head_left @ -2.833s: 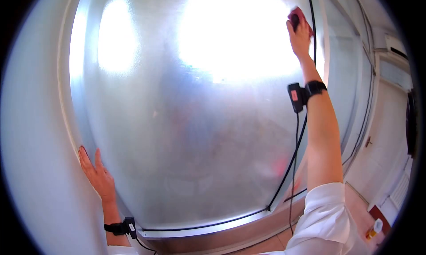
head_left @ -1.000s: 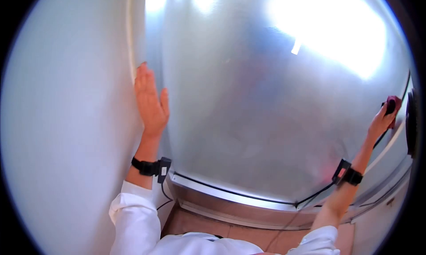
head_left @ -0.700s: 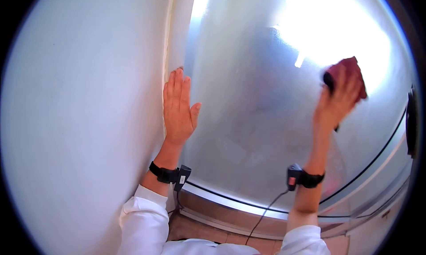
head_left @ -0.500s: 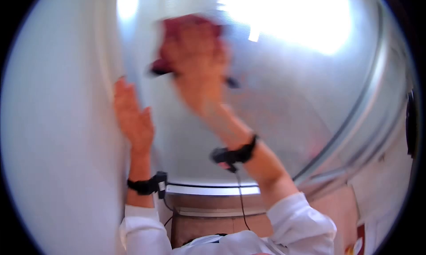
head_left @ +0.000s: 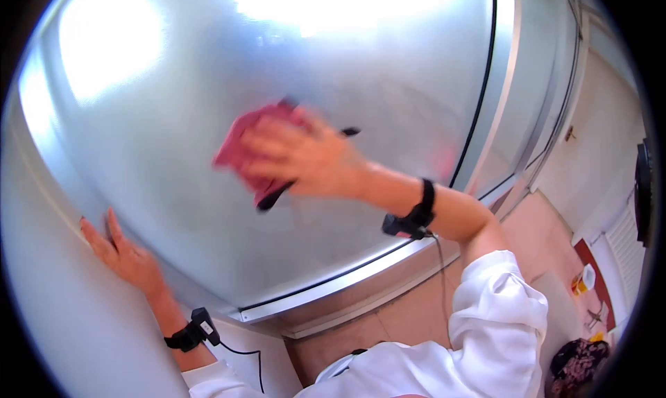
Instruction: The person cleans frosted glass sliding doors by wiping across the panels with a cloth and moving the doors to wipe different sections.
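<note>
My right hand presses a dark pink cloth with black parts flat against a frosted glass panel, left of the panel's middle. The hand is slightly blurred, its fingers lying over the cloth. At the lower left, my left hand rests with fingers spread on the pale wall edge beside the panel's frame, holding nothing. Each wrist wears a black strap with a small box and a cable.
A metal frame with a black seal borders the glass below and at right. Beyond it are a white door, tiled floor, a white and yellow container and a dark floral cloth at lower right.
My right hand has swept the cloth from the panel's right edge leftward across the glass, then lower. My left hand stays at the left edge, while the view has shifted and tilted.
</note>
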{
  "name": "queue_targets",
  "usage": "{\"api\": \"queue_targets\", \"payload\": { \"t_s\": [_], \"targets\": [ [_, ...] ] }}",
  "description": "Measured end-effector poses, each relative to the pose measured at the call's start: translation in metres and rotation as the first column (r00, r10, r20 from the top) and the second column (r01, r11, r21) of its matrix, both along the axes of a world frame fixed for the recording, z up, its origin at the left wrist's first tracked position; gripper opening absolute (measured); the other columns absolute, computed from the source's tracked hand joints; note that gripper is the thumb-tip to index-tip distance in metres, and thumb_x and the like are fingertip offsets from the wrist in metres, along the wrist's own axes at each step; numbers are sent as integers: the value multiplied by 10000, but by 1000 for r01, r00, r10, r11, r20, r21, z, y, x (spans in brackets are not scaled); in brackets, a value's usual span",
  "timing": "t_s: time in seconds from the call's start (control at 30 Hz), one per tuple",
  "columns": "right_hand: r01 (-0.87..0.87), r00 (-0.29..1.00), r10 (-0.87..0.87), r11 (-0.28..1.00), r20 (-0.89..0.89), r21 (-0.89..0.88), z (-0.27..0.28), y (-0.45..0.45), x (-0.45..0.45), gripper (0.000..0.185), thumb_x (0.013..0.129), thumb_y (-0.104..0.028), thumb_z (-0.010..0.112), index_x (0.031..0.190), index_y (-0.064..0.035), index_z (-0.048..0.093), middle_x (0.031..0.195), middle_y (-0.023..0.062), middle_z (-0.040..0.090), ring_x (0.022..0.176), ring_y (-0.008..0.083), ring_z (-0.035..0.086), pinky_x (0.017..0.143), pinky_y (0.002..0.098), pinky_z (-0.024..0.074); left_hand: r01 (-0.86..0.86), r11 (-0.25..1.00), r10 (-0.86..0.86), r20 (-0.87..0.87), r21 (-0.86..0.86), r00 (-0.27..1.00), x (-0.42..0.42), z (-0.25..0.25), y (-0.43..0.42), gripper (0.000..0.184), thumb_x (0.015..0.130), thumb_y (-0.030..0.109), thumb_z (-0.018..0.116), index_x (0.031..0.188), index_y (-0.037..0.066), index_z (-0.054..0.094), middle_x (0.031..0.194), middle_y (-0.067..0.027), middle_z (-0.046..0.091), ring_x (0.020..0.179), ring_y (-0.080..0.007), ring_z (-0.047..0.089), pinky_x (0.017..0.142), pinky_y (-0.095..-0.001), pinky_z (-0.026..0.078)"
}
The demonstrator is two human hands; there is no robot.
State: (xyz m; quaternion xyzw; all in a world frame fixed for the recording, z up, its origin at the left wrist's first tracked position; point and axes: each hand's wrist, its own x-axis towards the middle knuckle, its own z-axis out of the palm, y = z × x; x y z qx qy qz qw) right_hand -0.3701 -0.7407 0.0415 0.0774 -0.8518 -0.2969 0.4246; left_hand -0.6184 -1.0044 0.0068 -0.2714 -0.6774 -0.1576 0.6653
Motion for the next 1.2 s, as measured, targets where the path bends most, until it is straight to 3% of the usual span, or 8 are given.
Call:
{"api": "queue_targets", "payload": {
  "t_s": [0.17, 0.3, 0.53, 0.63, 0.83, 0.97, 1.03, 1.2],
  "targets": [
    [44, 817, -89, 995, -570, -94, 41, 104, 102, 586, 726, -167, 656, 1298, -189, 533, 1458, 117, 370, 1356, 331, 313, 1102, 535, 212, -46, 999, 46, 2, -19, 999, 7, -3, 1, 443, 888, -30, 446, 1285, 132, 557, 1435, -217, 373, 1307, -388, 383, 1084, -462, 315],
    [-277, 678, -86, 890, -730, -363, 22, 168, 156, 643, 842, -86, 590, 1417, 11, 319, 1463, 160, 337, 1315, 282, 354, 1090, 352, 259, -108, 994, 108, 19, -8, 994, 9, 0, 3, 472, 879, -28, 461, 1297, 172, 553, 1465, -229, 322, 1340, -384, 333, 1095, -454, 285],
    [-35, 465, -534, 786, -706, -617, -80, 262, 213, 414, 951, -273, 548, 1133, 86, 447, 1020, 202, 534, 896, 282, 529, 838, 385, 440, 104, 993, -105, 5, 62, 994, 2, 5, 13, 468, 811, -69, 483, 1222, 117, 606, 1433, -254, 361, 1320, -422, 351, 1073, -468, 312],
    [-295, 407, -462, 750, -788, -592, -96, 177, 141, 491, 931, -239, 562, 1240, 99, 385, 1125, 233, 489, 947, 299, 521, 847, 406, 439, 276, 956, -274, -26, 102, 961, -16, -4, 13, 426, 839, -18, 487, 1231, 106, 596, 1445, -228, 359, 1344, -405, 319, 1086, -475, 279],
    [-441, 540, -250, 730, -804, -522, -128, 9, -15, 632, 882, -212, 576, 1408, 20, 313, 1378, 256, 351, 1195, 366, 428, 993, 427, 353, 321, 934, -324, -5, 160, 946, -19, -12, 13, 338, 920, 97, 454, 1235, 48, 568, 1424, -220, 389, 1329, -390, 346, 1099, -463, 261],
    [45, 821, -292, 889, -490, -456, -146, -55, -88, 609, 812, -290, 642, 1356, -74, 474, 1495, 239, 250, 1352, 442, 251, 1071, 563, 183, 383, 909, -373, -90, 165, 924, -33, -20, 18, 366, 947, 135, 452, 1292, 28, 509, 1425, -199, 408, 1325, -363, 370, 1100, -465, 266],
    [-10, 882, -213, 883, -420, -470, -144, -86, -131, 604, 757, -350, 663, 1321, -178, 531, 1508, 214, 253, 1359, 477, 227, 1065, 639, 58, 453, 877, -449, -62, 163, 891, -28, -27, 19, 371, 955, 177, 445, 1294, 49, 525, 1440, -204, 381, 1339, -381, 339, 1093, -470, 265],
    [109, 966, -186, 923, -178, -370, -146, -163, -214, 470, 847, -218, 479, 1313, -176, 521, 1425, 32, 437, 1352, 195, 336, 1023, 574, 187, 510, 852, -500, -101, 119, 860, -39, -32, 22, 541, 986, 422, 368, 1315, 17, 511, 1397, -277, 397, 1306, -441, 362, 1062, -497, 286]
  ]
}}
